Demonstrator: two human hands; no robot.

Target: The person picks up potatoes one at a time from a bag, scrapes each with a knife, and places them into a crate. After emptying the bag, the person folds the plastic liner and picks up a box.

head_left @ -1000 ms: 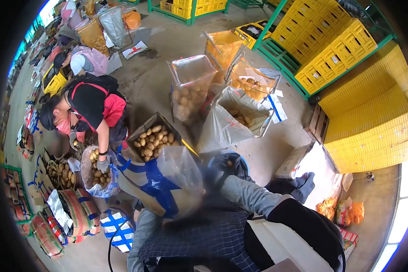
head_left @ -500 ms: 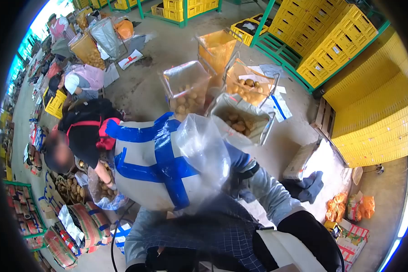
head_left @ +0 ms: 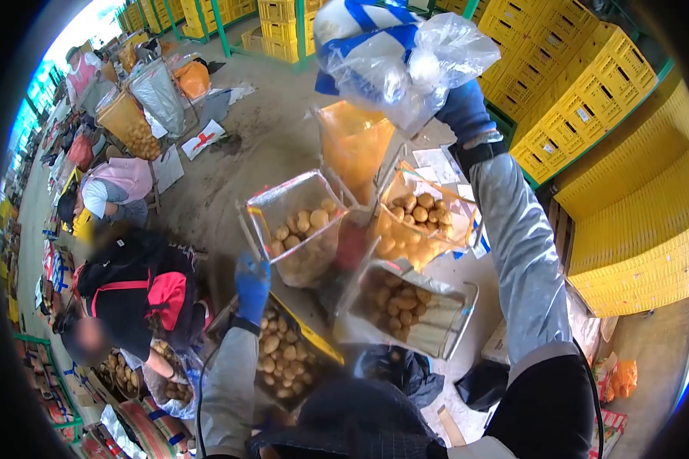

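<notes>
My right hand [head_left: 467,113], in a blue glove, is stretched far forward and grips a bulky white sack with blue tape stripes [head_left: 367,42]. Crumpled clear plastic [head_left: 452,57] hangs off the sack near my fingers. On the left, my gloved left hand [head_left: 252,289] is raised with fingers apart, holding nothing. It hovers by the edge of a yellow-rimmed crate [head_left: 323,342] of potatoes [head_left: 282,352]. Just beyond it stands a framed clear bag [head_left: 287,200] partly filled with potatoes.
An orange bag of potatoes [head_left: 406,245], a grey bag of potatoes [head_left: 352,325] and a tall orange bag [head_left: 352,149] stand ahead on frames. A co-worker in black and pink [head_left: 142,283] bends at the left. Yellow crates [head_left: 582,84] are stacked at the right.
The white sack with blue tape has moved from close to my body to far forward and up, carried by my right hand. My left hand and the potato crate have come into view.
</notes>
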